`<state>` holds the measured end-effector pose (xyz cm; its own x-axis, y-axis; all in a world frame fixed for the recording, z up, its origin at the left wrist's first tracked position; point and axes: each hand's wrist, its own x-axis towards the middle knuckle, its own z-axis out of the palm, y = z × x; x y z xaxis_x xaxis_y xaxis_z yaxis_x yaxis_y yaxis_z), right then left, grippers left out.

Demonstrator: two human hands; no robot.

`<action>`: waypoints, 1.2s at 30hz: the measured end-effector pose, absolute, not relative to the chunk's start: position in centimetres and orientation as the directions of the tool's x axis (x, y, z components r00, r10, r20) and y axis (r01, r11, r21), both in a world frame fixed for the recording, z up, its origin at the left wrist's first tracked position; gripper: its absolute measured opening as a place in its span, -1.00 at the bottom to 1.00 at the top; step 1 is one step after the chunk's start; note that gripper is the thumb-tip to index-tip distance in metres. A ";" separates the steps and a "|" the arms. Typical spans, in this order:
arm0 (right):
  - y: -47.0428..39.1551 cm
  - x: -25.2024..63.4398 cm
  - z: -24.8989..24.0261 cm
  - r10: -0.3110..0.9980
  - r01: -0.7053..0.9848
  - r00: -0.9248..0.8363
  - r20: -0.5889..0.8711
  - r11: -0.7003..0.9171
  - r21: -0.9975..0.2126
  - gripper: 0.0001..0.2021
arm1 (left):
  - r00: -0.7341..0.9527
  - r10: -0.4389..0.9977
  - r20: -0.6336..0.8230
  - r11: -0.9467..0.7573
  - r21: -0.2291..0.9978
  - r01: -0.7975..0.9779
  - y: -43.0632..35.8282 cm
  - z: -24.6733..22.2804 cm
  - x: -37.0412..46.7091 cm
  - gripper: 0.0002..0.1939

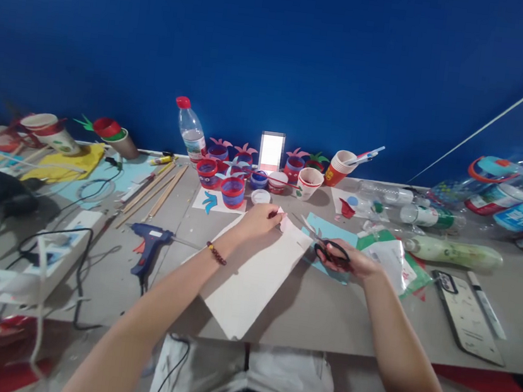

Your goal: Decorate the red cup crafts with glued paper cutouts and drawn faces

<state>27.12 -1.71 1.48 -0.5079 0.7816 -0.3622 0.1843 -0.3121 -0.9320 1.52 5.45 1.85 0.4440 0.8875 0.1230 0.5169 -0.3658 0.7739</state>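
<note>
My left hand (pixel 262 219) is closed on a small pink paper piece (pixel 290 227), over the far end of a large white sheet (pixel 258 278). A beaded bracelet circles that wrist. To the right, my right hand (pixel 353 259) has its fingers through the black handles of a pair of scissors (pixel 334 253). The blades point up and left, toward the pink paper but apart from it, above light blue paper (pixel 333 229). Red and purple painted cups (pixel 232 192) with paper leaf tops stand beyond my hands. One blue paper leaf cutout (pixel 210 202) lies left of them.
A blue hot glue gun (pixel 151 243) lies left of the white sheet, near a white power strip (pixel 66 255) with cables. Wooden sticks (pixel 164 193) are farther back. At right are plastic bottles (pixel 455 252) and a phone (pixel 468 318). Stacked paper cups (pixel 340 167) stand by the blue wall.
</note>
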 end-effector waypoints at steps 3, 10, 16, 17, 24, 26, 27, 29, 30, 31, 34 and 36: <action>-1.8 28.0 1.1 0.755 0.292 -0.499 -0.425 -0.316 -0.903 -0.47 | 0.453 0.891 0.017 -0.284 0.800 0.529 6.5 1.3 2.1 -0.62; -1.6 28.6 1.2 0.731 0.322 -0.492 -0.473 -0.353 -0.879 -0.51 | 0.328 0.944 0.023 -0.166 0.895 0.415 7.2 -2.3 3.4 -0.58; -1.7 28.3 1.1 0.671 0.400 -0.490 -0.557 -0.395 -0.827 -0.49 | 0.328 0.945 0.021 -0.136 0.934 0.330 6.2 -2.3 2.7 -0.58; -1.7 28.3 1.0 0.666 0.418 -0.479 -0.572 -0.399 -0.816 -0.49 | 0.335 0.942 0.019 -0.138 0.933 0.333 6.1 -2.1 2.6 -0.58; -1.6 28.4 0.0 0.680 0.416 -0.415 -0.604 -0.448 -0.791 -0.46 | 0.356 0.930 0.095 -0.264 0.845 0.465 5.3 -1.3 3.0 -0.66; -1.7 28.3 0.0 0.685 0.385 -0.414 -0.599 -0.465 -0.797 -0.46 | 0.353 0.930 0.103 -0.297 0.778 0.554 5.1 -1.0 3.2 -0.71; -1.7 28.3 0.0 0.683 0.373 -0.417 -0.599 -0.472 -0.798 -0.46 | 0.354 0.931 0.093 -0.299 0.750 0.590 5.0 -0.9 3.3 -0.71; -1.8 28.1 0.1 0.681 0.365 -0.415 -0.604 -0.483 -0.796 -0.45 | 0.359 0.932 0.054 -0.284 0.722 0.630 4.9 -0.8 3.4 -0.72; -1.8 28.0 0.2 0.680 0.370 -0.409 -0.609 -0.486 -0.792 -0.45 | 0.365 0.930 0.039 -0.282 0.713 0.642 4.9 -0.8 3.5 -0.73; -1.8 28.0 0.3 0.680 0.379 -0.403 -0.613 -0.485 -0.788 -0.44 | 0.373 0.927 0.027 -0.283 0.704 0.652 4.9 -0.9 3.5 -0.75; -1.8 27.7 0.7 0.689 0.398 -0.391 -0.611 -0.472 -0.787 -0.43 | 0.375 0.927 0.008 -0.277 0.690 0.669 5.0 -1.2 3.7 -0.85; -1.8 27.7 1.0 0.697 0.394 -0.392 -0.600 -0.463 -0.794 -0.44 | 0.348 0.938 -0.007 -0.240 0.712 0.660 5.0 -1.4 3.7 -0.87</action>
